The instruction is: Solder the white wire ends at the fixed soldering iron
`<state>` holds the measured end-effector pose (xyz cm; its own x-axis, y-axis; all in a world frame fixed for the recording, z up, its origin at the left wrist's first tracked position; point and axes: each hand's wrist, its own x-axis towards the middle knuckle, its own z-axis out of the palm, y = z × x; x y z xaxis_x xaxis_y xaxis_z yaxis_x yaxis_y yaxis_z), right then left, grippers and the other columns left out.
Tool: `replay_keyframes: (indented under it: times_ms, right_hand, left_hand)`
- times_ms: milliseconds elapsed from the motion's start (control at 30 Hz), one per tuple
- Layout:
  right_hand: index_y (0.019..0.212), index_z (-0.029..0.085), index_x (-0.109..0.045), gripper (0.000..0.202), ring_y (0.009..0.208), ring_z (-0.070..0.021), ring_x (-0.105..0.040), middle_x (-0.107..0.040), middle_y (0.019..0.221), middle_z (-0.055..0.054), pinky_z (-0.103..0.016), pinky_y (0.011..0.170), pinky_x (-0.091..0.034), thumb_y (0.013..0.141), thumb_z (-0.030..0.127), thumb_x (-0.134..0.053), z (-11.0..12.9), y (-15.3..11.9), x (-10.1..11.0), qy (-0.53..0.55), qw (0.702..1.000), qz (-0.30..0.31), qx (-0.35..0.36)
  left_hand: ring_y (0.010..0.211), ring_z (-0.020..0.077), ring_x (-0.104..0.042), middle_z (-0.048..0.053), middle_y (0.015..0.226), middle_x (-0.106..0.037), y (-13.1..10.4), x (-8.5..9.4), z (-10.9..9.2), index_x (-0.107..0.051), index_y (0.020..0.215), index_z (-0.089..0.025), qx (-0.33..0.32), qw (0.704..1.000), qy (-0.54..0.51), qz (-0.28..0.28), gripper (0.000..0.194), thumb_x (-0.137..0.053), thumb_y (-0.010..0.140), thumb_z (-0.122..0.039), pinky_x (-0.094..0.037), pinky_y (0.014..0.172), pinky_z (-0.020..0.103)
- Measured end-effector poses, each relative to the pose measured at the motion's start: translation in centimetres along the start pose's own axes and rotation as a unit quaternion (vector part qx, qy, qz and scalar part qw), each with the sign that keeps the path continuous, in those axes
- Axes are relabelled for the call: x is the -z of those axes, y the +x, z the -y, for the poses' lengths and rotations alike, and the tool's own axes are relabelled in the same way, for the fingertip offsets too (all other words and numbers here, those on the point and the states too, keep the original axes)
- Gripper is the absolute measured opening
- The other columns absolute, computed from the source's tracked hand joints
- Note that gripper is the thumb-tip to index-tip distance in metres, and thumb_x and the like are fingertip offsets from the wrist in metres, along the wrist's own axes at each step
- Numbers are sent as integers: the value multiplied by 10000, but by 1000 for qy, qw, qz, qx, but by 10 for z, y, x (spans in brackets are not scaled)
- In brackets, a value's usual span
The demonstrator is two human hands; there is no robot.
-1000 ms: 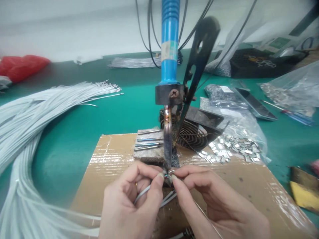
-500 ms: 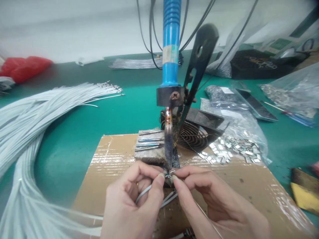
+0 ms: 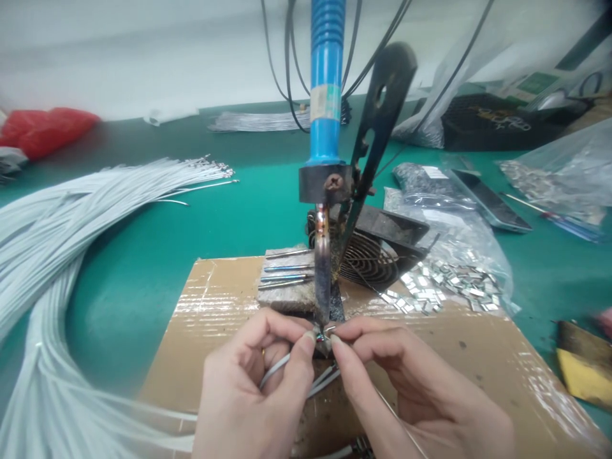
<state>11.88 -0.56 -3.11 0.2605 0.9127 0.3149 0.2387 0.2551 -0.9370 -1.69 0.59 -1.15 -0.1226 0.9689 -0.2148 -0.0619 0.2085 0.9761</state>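
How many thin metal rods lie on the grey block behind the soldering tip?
4 thin metal rods, stacked front to back on the grey rectangular block, left of the dark soldering tip; more may be hidden behind it.

Two bare hands are in view at the lower edge of the head view. No gloves are worn, and no sleeves or cuffs reach into the picture; the wrists are uncovered up to the frame edge. The left hand [image 3: 253,395] carries a thin yellow band, apparently a ring [image 3: 262,352], on one finger. The right hand [image 3: 421,395] shows no ring or other item. Fingernails are short and unpainted.
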Motion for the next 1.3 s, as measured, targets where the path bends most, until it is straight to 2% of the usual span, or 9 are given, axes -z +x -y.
replay_keyframes:
  times_ms: [100,300,467,700,900,1100,1300]
  right_hand:
    - [751,255,-646,193,798,-83,-745,-754,890,51,-105,793,-557,884,161,-749,1,-1,-1,11,999,-32,-23]
    - [809,261,-676,168,828,-101,-770,-769,925,40,-123,793,-584,885,137,-759,-3,-2,5,-10,1000,22,20]
    - [761,248,-664,180,782,-105,-750,-765,887,25,-119,761,-573,878,162,-771,-2,-2,-1,9,999,-30,-14]
    - [846,270,-694,179,831,-116,-776,-780,927,33,-138,801,-605,879,114,-776,-5,1,5,-3,999,23,27]
    - [799,272,-686,175,814,-87,-748,-758,901,60,-105,816,-564,871,141,-777,-3,-1,-3,23,999,-36,-6]
    - [861,265,-709,196,816,-101,-771,-779,920,47,-127,800,-599,860,81,-778,-6,2,5,-20,998,22,60]
    - [854,263,-700,191,817,-125,-779,-777,913,27,-162,798,-616,861,89,-779,-6,0,4,-14,998,-1,60]
  left_hand:
    - [736,101,-773,-12,796,-798,-1,-1,0,-721,757,-211,4,1000,7,2,140,-752,891,-188,-578,687,86]
    - [746,96,-773,-13,809,-802,1,-1,-1,-737,793,-214,2,1000,5,-3,112,-741,901,-184,-582,708,79]
    - [734,106,-777,-6,806,-809,0,-3,0,-725,773,-214,-3,1000,8,-5,132,-737,902,-192,-590,696,88]
    - [706,107,-771,-1,805,-819,-1,0,-1,-736,792,-215,-12,1000,14,-6,102,-742,890,-191,-592,680,92]
    - [730,102,-786,-4,807,-827,-3,0,2,-726,778,-215,-20,1000,10,5,132,-728,906,-184,-580,680,68]
    - [724,93,-776,-16,797,-819,-2,-3,0,-735,789,-218,-20,1000,11,-2,120,-731,900,-172,-576,688,65]
    - [717,100,-775,-5,806,-821,-3,0,-2,-736,799,-217,-20,1000,17,-4,93,-745,887,-186,-586,688,79]
